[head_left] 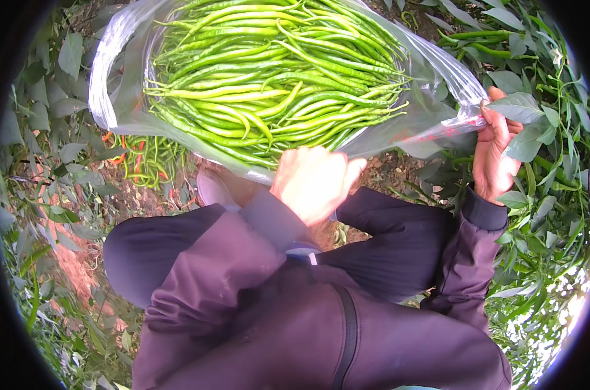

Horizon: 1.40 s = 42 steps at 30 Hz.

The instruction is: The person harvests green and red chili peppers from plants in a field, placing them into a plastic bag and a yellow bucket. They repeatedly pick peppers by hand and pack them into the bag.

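Note:
Long green chili peppers [275, 83] lie in layers, mostly crosswise, inside a clear plastic bag [124, 107] spread wide before me. Its mouth gapes upward, and one bunched handle loops out at the left. Out at the right, my right hand [495, 146] pinches the other gathered handle between thumb and fingers, close to pepper leaves. Near the middle, my left hand [314, 183] reaches across at the near rim of the bag, curled with its back up and overexposed. Its fingertips are hidden, so whether it grips the rim cannot be told.
Pepper plants [558, 165] crowd the right side, and more foliage [56, 112] stands at the left. A pile of green and red chilies [146, 161] lies on the soil beyond my knee, beside a shoe [214, 187]. My bent knees flank the soil below the bag.

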### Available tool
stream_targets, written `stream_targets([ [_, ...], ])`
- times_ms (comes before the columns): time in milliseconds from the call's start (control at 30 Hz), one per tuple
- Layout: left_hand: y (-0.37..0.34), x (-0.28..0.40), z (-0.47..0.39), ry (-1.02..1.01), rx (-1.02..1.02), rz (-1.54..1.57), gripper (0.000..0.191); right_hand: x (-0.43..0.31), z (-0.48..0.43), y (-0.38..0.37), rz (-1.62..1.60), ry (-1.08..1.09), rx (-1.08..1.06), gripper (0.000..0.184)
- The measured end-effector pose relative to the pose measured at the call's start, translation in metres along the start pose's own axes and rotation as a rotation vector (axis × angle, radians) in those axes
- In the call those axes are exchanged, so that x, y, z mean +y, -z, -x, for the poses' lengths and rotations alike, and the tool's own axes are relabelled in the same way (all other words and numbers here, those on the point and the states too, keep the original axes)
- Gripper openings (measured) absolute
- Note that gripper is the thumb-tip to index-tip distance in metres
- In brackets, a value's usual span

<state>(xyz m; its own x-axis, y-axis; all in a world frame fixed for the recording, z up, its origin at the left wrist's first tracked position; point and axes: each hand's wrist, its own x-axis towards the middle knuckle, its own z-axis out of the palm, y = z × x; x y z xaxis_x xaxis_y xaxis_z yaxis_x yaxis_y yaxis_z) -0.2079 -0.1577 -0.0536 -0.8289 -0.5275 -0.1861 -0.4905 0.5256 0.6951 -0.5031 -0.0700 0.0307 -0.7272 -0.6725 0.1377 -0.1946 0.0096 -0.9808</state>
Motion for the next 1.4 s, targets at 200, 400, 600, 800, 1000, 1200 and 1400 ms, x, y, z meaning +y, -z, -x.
stream_targets([
  [200, -0.049, -0.004, -0.070, -0.159, 0.237, -0.379, 0.036, -0.009, 0.008, -0.011, 0.033, -0.016, 0.023, 0.036],
  [400, -0.091, -0.029, -0.131, -0.229, 0.115, -0.518, 0.064, -0.012, 0.017, -0.024, 0.049, 0.081, 0.026, 0.031],
  [600, -0.082, -0.024, -0.125, -0.190, 0.052, -0.366, 0.054, -0.012, 0.019, -0.028, 0.077, 0.142, 0.053, 0.033],
  [800, -0.053, -0.020, -0.069, -0.088, -0.025, 0.131, 0.065, -0.007, 0.023, -0.033, 0.129, 0.069, 0.085, 0.019],
  [1000, -0.033, -0.036, -0.008, -0.224, -0.011, -0.085, 0.052, 0.012, 0.046, -0.043, 0.160, 0.148, 0.131, 0.032],
  [1200, -0.032, -0.030, 0.023, -0.169, 0.226, -0.078, 0.022, 0.066, 0.144, -0.037, 0.145, -0.031, 0.184, 0.055],
  [1400, -0.033, 0.008, 0.065, -0.403, 0.463, -0.138, 0.031, 0.106, 0.169, 0.017, -0.036, -0.357, 0.333, 0.044],
])
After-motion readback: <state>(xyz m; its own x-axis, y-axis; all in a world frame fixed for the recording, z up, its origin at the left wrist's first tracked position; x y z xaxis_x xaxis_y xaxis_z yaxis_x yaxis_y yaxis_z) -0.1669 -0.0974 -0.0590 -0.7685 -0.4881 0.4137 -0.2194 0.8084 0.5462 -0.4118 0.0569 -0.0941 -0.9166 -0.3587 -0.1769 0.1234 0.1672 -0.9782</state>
